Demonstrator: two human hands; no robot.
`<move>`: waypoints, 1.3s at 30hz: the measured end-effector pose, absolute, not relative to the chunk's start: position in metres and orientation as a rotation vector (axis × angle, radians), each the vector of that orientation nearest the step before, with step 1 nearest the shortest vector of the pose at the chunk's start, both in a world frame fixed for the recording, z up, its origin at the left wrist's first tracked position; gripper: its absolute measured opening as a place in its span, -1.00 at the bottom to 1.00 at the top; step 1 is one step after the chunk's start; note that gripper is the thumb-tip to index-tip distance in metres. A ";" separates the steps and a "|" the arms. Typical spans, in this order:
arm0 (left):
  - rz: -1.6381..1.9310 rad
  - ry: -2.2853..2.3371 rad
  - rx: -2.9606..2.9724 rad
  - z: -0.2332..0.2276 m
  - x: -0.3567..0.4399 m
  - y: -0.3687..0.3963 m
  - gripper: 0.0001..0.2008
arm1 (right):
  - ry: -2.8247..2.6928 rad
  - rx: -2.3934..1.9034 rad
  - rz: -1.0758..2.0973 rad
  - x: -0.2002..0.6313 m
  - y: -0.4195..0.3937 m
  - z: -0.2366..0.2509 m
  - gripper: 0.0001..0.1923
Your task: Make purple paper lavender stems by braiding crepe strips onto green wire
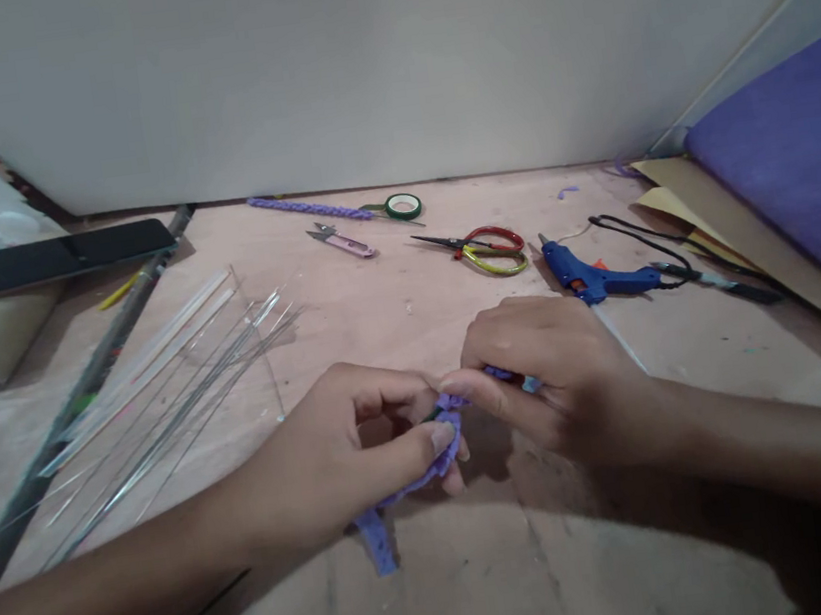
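Note:
A strip of purple crepe paper point(442, 460) is pinched between the thumb and fingers of my left hand point(353, 446), its loose tail hanging below the palm. My right hand point(551, 370) is closed on the same paper, thumb and forefinger meeting my left fingertips at the middle. A short dark green bit shows beside the paper near my left thumb. More purple and a pale blue scrap peek out between my right fingers. Most of what lies inside both hands is hidden.
Scissors point(483, 250), thread snips point(343, 243), a green tape roll point(403, 207) and a purple wrapped stem point(311, 208) lie behind my hands. A blue glue gun point(595, 273) is at right, near purple paper point(800, 165). Thin wires point(189, 407) and a phone point(71, 255) are at left.

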State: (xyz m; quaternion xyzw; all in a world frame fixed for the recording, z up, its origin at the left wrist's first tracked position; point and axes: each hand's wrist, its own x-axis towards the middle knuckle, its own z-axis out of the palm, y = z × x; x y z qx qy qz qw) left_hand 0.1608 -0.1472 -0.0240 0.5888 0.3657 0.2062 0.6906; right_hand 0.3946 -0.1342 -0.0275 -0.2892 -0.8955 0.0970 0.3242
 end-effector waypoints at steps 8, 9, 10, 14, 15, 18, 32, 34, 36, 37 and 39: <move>0.484 0.745 1.116 -0.034 0.159 -0.149 -0.83 | -2.407 -0.781 0.195 0.394 -0.138 -0.024 -0.65; 0.478 0.742 1.089 -0.035 0.159 -0.149 -0.82 | -2.403 -0.787 0.192 0.394 -0.139 -0.024 -0.66; 0.474 0.739 1.067 -0.036 0.158 -0.149 -0.81 | -2.397 -0.792 0.196 0.393 -0.140 -0.024 -0.67; 0.482 0.720 1.075 -0.035 0.158 -0.150 -0.81 | -2.347 -0.818 0.262 0.393 -0.142 -0.024 -0.67; 0.485 0.719 1.093 -0.034 0.158 -0.150 -0.81 | -2.330 -0.825 0.281 0.392 -0.142 -0.025 -0.68; 0.483 0.733 1.142 -0.032 0.158 -0.152 -0.78 | -2.297 -0.849 0.284 0.391 -0.145 -0.025 -0.69; 0.502 0.657 0.905 -0.035 0.161 -0.156 -0.71 | -2.338 -0.773 0.079 0.390 -0.145 -0.024 -0.60; 0.513 0.650 0.885 -0.035 0.161 -0.157 -0.72 | -2.350 -0.767 0.089 0.390 -0.144 -0.022 -0.61; 0.513 0.657 0.862 -0.036 0.161 -0.157 -0.74 | -2.353 -0.773 0.103 0.390 -0.145 -0.021 -0.63; 0.514 0.661 0.845 -0.037 0.161 -0.158 -0.75 | -2.351 -0.773 0.108 0.390 -0.145 -0.020 -0.64; 0.520 0.670 0.813 -0.037 0.161 -0.159 -0.73 | -2.349 -0.771 0.115 0.390 -0.146 -0.020 -0.65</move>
